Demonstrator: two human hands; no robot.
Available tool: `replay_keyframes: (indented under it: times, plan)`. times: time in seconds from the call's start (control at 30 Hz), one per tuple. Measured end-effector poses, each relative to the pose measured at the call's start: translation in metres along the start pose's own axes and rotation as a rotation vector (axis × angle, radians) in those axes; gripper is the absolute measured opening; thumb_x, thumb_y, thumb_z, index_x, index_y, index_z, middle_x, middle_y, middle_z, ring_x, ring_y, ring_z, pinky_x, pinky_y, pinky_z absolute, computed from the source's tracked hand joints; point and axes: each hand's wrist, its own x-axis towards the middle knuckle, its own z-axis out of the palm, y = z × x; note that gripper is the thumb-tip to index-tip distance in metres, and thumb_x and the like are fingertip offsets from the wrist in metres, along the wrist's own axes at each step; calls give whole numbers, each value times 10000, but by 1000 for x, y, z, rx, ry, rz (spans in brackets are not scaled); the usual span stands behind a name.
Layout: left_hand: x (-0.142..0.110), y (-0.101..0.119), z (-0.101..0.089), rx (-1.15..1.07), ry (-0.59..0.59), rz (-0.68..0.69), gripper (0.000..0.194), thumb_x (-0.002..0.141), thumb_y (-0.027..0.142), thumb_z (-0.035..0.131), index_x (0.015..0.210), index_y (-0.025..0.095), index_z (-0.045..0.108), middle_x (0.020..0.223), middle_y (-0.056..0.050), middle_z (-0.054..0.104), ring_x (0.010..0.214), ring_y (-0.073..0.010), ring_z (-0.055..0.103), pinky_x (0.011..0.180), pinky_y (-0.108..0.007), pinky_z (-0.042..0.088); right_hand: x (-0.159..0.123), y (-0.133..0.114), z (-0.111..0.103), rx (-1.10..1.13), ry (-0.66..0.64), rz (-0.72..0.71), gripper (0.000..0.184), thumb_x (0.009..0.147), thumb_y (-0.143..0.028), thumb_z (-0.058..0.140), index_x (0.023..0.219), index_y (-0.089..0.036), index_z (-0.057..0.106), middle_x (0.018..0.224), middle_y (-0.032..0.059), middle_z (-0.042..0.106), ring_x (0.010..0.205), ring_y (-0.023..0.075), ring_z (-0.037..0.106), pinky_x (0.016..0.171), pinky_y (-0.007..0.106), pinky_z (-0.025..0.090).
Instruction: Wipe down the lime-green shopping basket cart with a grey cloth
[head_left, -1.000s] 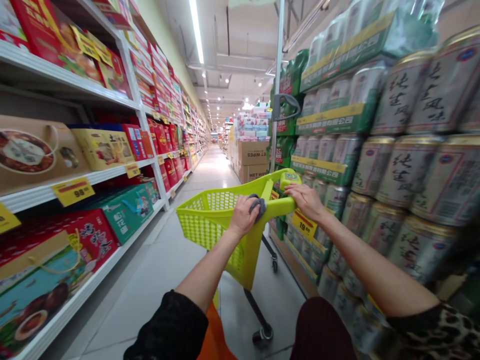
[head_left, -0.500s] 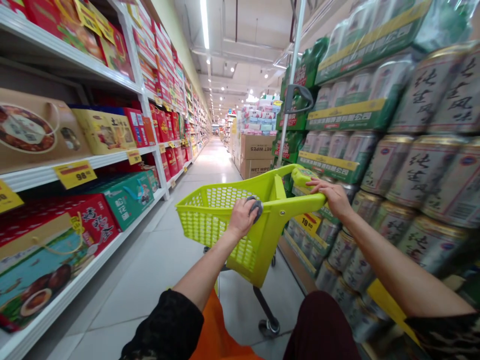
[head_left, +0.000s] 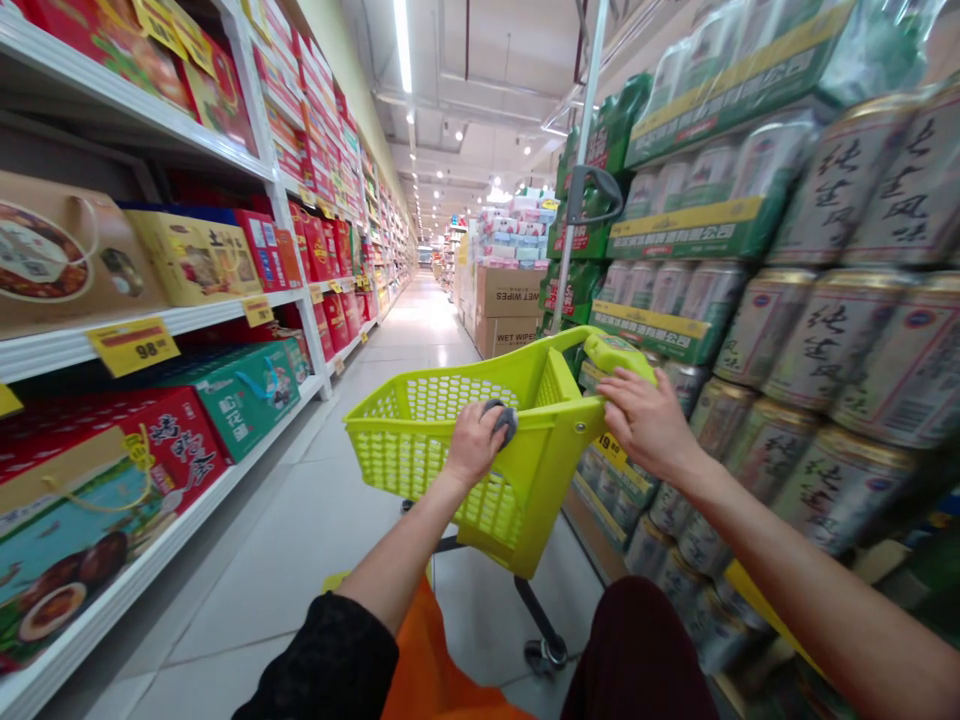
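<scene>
Pale floor tiles (head_left: 255, 590) ran down a supermarket aisle, between white shelving (head_left: 142, 345) holding red gift boxes (head_left: 176, 440) on the left and stacked cans (head_left: 832, 340) on the right. The left hand (head_left: 474, 445) was closed on the rim of a lime-green plastic shopping cart (head_left: 517, 500) with a small grey pad (head_left: 502, 418) against it, while the right hand (head_left: 649, 425) had its fingers (head_left: 619, 395) curled over the handle bar (head_left: 577, 412). The cart stood directly ahead, its long axis pointing down the aisle toward cartons of wet wipes (head_left: 506, 305).
</scene>
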Motion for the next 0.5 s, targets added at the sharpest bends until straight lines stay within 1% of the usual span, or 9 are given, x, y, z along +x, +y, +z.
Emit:
replay_keyframes:
  times: [0.07,0.13,0.17,0.2,0.23,0.27,0.3,0.43,0.5]
  plan:
    - [14,28,7,-41,2,33,277,856,309,431,1069,181,553,1038,-93,543,987,-208,471,882,-381,423,-4,-13,9,-12,25,-24,270,800,-220,430,972,-181,635,1014,68,666,1078,262,524,1032,516,163]
    - [28,52,14,-66,17,61,288,858,312,428,1081,176,549,1047,-94,548,994,-209,469,889,-378,420,-7,-17,16,1,63,-28,254,793,-217,454,969,-181,633,997,62,667,1065,254,528,1040,496,152]
    - [32,59,16,-75,22,78,289,858,313,430,1080,172,551,1047,-95,552,991,-208,472,890,-374,420,-8,-16,18,11,76,-32,248,790,-215,462,969,-182,631,994,59,667,1060,250,531,1041,487,155]
    - [34,61,18,-80,24,92,289,858,314,432,1077,171,553,1048,-94,555,986,-206,476,889,-370,421,-8,-15,19,20,79,-40,244,789,-215,469,971,-184,627,993,54,666,1057,245,533,1041,480,159]
    - [33,57,18,-82,21,102,287,858,314,432,1074,171,555,1047,-95,558,981,-204,480,885,-367,424,-8,-12,19,25,78,-51,241,789,-215,473,975,-186,623,997,52,664,1056,243,533,1040,475,163]
    - [29,49,17,-78,13,106,285,858,314,432,1069,170,558,1045,-96,561,976,-204,484,879,-365,428,-9,-10,18,27,76,-63,239,791,-214,475,981,-185,618,1002,51,663,1056,240,534,1038,470,169]
    - [23,35,14,-66,2,103,281,860,312,429,1064,171,561,1044,-99,563,972,-204,488,873,-366,432,-9,-8,17,28,76,-76,237,795,-213,476,985,-184,613,1007,52,661,1055,237,535,1036,466,174]
    - [-13,-41,-11,48,-33,18,255,861,289,418,998,155,586,1005,-112,574,942,-213,497,855,-384,439,-10,-4,14,34,90,-117,219,810,-216,473,987,-189,599,1005,49,661,1037,229,547,1030,455,188]
    - [-27,-72,-24,95,-54,-16,245,856,288,426,978,156,592,974,-107,576,927,-216,500,844,-389,444,-11,-3,16,35,107,-120,210,809,-218,478,980,-199,597,994,44,664,1031,229,552,1027,456,192]
